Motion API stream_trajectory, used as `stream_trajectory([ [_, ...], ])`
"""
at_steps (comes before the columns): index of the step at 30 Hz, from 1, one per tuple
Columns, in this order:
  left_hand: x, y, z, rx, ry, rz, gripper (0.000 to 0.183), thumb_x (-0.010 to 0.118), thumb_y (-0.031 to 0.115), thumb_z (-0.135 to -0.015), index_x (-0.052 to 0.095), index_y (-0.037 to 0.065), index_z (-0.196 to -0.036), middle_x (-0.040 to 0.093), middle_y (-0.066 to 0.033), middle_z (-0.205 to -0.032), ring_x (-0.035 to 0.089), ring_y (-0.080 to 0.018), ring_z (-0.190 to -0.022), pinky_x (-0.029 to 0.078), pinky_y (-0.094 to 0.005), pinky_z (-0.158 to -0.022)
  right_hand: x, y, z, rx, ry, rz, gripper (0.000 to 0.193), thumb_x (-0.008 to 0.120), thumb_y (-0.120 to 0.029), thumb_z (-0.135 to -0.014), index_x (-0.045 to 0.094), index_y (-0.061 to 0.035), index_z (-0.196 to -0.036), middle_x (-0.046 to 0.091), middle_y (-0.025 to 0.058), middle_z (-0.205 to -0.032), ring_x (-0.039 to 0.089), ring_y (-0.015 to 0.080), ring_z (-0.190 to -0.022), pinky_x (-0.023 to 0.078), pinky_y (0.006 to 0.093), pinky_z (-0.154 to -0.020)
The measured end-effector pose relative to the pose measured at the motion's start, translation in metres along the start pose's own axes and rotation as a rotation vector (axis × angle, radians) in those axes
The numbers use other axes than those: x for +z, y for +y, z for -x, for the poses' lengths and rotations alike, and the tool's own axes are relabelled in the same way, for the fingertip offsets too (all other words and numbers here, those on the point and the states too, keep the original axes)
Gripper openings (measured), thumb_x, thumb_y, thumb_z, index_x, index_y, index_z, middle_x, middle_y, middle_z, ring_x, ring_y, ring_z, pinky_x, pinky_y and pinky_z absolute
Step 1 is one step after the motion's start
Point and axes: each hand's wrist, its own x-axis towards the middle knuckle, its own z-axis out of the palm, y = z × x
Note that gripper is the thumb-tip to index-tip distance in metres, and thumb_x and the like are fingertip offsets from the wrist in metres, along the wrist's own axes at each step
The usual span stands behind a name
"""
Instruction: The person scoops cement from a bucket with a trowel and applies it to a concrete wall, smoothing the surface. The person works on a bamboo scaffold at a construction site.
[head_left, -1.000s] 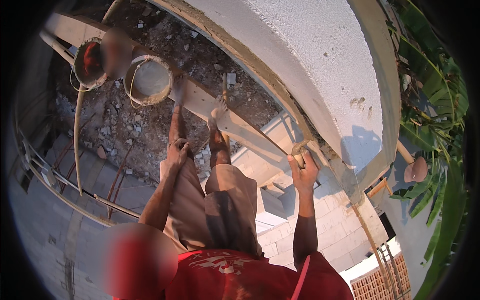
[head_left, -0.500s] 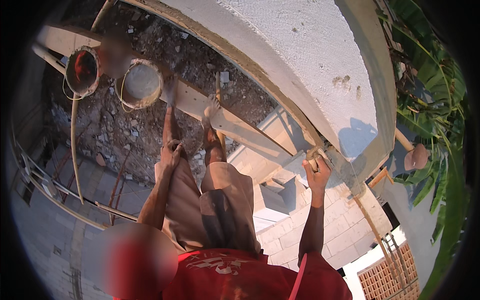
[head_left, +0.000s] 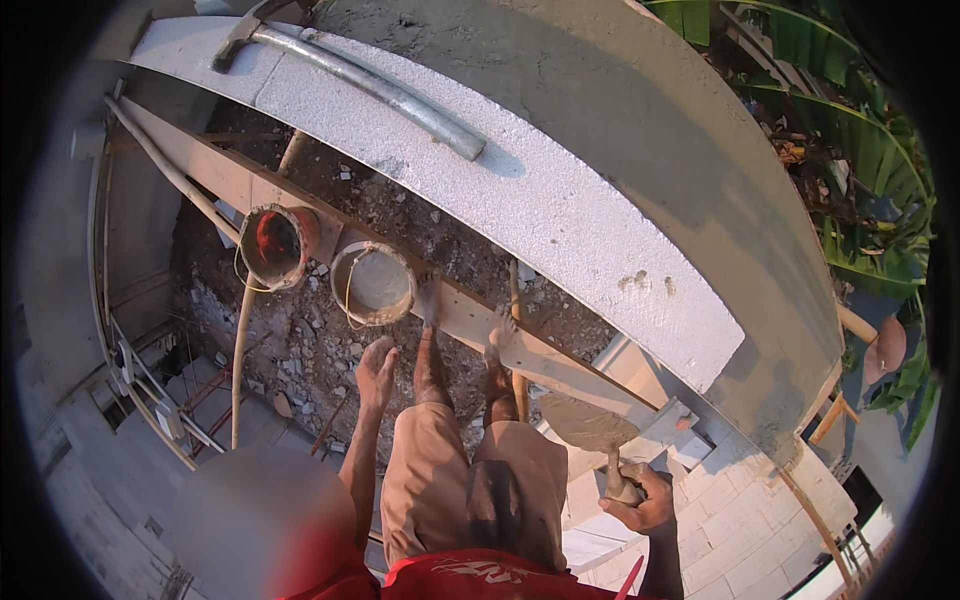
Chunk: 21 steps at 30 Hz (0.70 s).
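Observation:
My right hand (head_left: 648, 500) is closed round the stubby handle of a mortar-coated trowel (head_left: 588, 423). The trowel's broad grey blade lies beyond the hand, over the lower wall by the plank's right end. In the air to the left of my knees is my left hand (head_left: 375, 370), holding nothing, its fingers loosely extended. Nearest to it is a bucket of wet grey mortar (head_left: 380, 282), with a yellow handle, by the plank. Left of that bucket is another mortar-stained bucket (head_left: 275, 247), reddish inside.
My bare feet stand on a narrow wooden plank (head_left: 560, 360) above rubble (head_left: 310, 340). A hammer with a metal handle (head_left: 370, 88) lies on the curved white block ledge (head_left: 560, 190). Smooth grey mortar (head_left: 660, 130) borders it. Bamboo poles (head_left: 243, 370) cross at left; banana leaves (head_left: 870, 160) hang at right.
My left hand has lifted off my thigh. My right hand has drawn back from the ledge's corner, and the trowel blade now shows. The view has shifted, bringing the hammer into sight.

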Motion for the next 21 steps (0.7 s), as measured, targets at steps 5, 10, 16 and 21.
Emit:
stream_trajectory([
  [5,-0.090,0.167,-0.067,0.528,0.346,-0.089,0.031,0.066,0.014,-0.098,0.065,0.003,-0.126,0.062,-0.0140,-0.135,0.060,-0.0279,-0.125,0.047,-0.0388,-0.105,-0.053,-0.040,-0.006,-0.165,0.266,-0.190,0.048,0.084,-0.021,-0.076,0.063,0.0066,-0.109,0.070,0.0141,-0.090,0.068,0.0219,-0.080,0.054,0.0343,-0.074],
  [10,-0.171,0.299,-0.110,0.774,0.657,-0.206,0.032,0.069,0.009,-0.092,0.067,0.009,-0.125,0.063,-0.0107,-0.135,0.056,-0.0277,-0.130,0.045,-0.0406,-0.109,-0.071,-0.073,-0.022,-0.034,0.438,-0.164,0.046,0.080,-0.014,-0.080,0.057,0.0021,-0.117,0.061,0.0058,-0.088,0.057,0.0133,-0.076,0.046,0.0264,-0.068],
  [16,-0.225,0.393,-0.154,0.996,0.628,-0.486,0.042,0.073,0.009,-0.087,0.067,0.013,-0.127,0.062,-0.0064,-0.137,0.054,-0.0280,-0.132,0.044,-0.0428,-0.111,-0.060,-0.094,-0.041,-0.088,0.500,-0.154,0.045,0.081,-0.013,-0.081,0.055,0.0011,-0.115,0.062,0.0060,-0.093,0.053,0.0100,-0.077,0.044,0.0250,-0.068],
  [21,-0.224,0.431,-0.196,1.021,0.458,-0.691,0.046,0.076,0.025,-0.086,0.066,0.013,-0.129,0.063,-0.0071,-0.134,0.055,-0.0297,-0.129,0.045,-0.0430,-0.108,-0.040,-0.121,-0.053,-0.040,0.523,-0.092,0.045,0.080,-0.019,-0.082,0.055,0.0010,-0.115,0.061,0.0046,-0.088,0.051,0.0089,-0.076,0.042,0.0234,-0.068],
])
